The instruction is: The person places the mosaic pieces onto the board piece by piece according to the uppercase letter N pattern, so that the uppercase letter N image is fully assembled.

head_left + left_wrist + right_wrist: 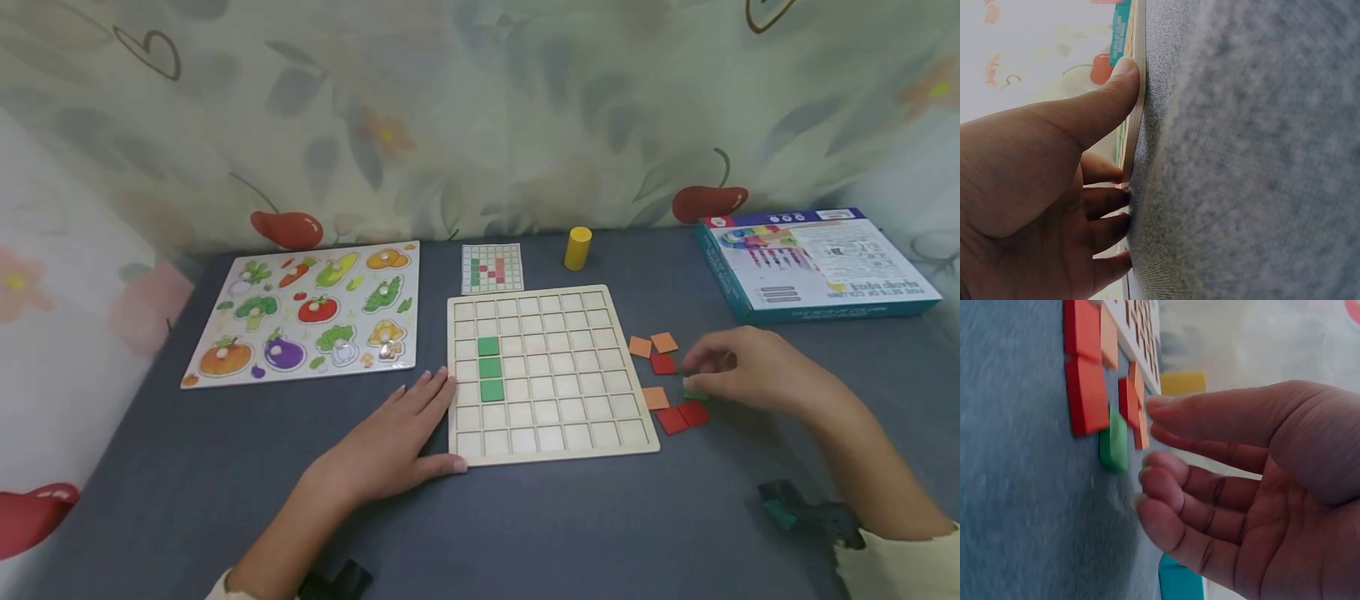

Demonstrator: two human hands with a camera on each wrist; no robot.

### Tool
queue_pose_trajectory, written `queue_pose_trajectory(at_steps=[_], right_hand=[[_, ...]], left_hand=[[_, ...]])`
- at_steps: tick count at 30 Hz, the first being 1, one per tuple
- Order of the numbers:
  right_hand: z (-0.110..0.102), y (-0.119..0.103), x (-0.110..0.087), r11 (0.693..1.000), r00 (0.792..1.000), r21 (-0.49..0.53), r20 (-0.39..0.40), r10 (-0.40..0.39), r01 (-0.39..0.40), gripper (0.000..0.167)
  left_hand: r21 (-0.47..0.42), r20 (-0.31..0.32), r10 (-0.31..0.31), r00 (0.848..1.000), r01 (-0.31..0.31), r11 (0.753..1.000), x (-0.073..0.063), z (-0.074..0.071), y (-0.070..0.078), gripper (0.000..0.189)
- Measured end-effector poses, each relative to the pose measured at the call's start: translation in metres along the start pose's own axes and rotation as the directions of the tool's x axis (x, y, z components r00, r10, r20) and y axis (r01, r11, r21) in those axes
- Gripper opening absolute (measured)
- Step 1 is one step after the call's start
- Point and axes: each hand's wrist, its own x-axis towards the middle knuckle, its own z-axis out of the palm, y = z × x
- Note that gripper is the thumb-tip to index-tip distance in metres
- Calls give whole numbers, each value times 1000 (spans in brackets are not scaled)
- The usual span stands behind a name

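A wooden grid board [555, 442] lies in the middle of the table. Three green square tiles [491, 367] fill cells of one column near its left side. My left hand [390, 437] rests at the board's left edge, fingers extended, the thumb touching the lower left corner. To the right of the board, my right hand [750, 367] hovers over a loose green tile [1114, 442], its fingers bent and holding nothing. Beside that tile lie several red tiles [1087, 394] and orange tiles [1109, 337]. A small pattern card [492, 268] with a coloured grid sits behind the board.
At the left lies a vegetable picture puzzle board [352, 342]. A yellow cylinder [577, 248] stands upright behind the grid board. The flat teal and white box [825, 267] is at the back right. Patterned fabric [465, 125] hangs along the table's back edge.
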Motion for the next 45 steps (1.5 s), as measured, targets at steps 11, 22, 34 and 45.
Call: queue_pose_trajectory(at_steps=[11, 22, 34, 45], right_hand=[[-1, 14, 0, 1000, 999, -4, 40, 27, -26, 23], [2, 15, 0, 1000, 996, 13, 82, 26, -27, 20], [1, 10, 0, 994, 998, 107, 65, -8, 1, 13], [7, -10, 5, 970, 997, 235, 23, -68, 61, 13]], left_hand=[[-6, -2, -4, 1000, 4, 1000, 0, 0, 1, 96], [-8, -8, 7, 1000, -7, 1000, 0, -2, 0, 97], [-12, 9, -10, 1000, 10, 1000, -1, -1, 1, 97], [-13, 11, -16, 1000, 16, 1000, 0, -1, 0, 97]])
